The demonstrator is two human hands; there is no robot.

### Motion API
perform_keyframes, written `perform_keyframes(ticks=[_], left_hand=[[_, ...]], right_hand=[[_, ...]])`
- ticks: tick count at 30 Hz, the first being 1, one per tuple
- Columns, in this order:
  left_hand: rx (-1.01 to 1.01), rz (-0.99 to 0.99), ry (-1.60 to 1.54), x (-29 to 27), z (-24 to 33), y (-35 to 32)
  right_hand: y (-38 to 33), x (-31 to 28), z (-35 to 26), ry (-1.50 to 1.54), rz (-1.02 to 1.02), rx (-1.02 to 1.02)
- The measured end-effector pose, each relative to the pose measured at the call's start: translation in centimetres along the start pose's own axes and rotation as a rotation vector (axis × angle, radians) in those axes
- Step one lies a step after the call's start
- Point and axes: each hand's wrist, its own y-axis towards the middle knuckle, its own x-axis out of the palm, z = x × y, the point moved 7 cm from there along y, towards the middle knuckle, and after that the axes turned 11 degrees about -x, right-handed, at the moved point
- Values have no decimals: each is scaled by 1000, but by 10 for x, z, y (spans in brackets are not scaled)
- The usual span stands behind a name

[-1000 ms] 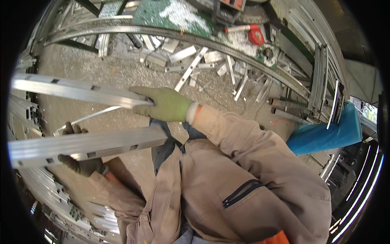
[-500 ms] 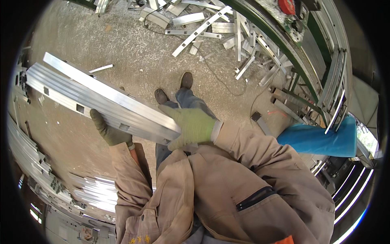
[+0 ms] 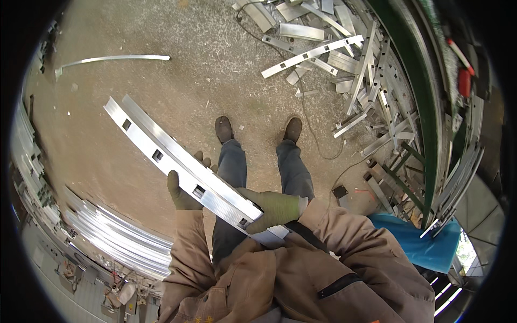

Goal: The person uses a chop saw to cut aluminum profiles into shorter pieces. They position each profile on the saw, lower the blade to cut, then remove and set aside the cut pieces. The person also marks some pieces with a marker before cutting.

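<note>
In front of my body I hold long silvery aluminium profiles (image 3: 179, 171), with several square holes along the face that is turned up. They slant from the far left down to my waist and look like at least two lengths side by side. My left hand (image 3: 186, 195), in a dark green glove, cradles them from beneath, thumb on the near side and fingertips showing beyond the far edge. Around their near end, my right hand (image 3: 276, 209) in a lighter green glove is closed. Its palm hides part of that end.
Cut aluminium offcuts (image 3: 318, 54) lie heaped on the floor ahead, beside a thin cable (image 3: 307, 121). A green-framed bench (image 3: 417, 97) stands right, near a blue sheet (image 3: 414, 237). Stacked profiles (image 3: 116, 226) lie left; one thin strip (image 3: 118, 59) lies farther off.
The profiles have tilted more steeply and rolled, so the holed face shows more fully. Both hands keep hold. My view has shifted, and my feet now appear farther apart.
</note>
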Motion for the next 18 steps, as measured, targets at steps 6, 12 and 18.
perform_keyframes(ticks=[6, 12, 18], left_hand=[[-106, 143, -4, -90, -115, 51], [-109, 321, -243, -102, -175, 71], [-72, 402, -183, -82, -157, 78]], right_hand=[[12, -143, 153, -111, -81, 113], [63, -478, 274, -316, 823, 484], [151, -650, 335, 442, 1514, 115]])
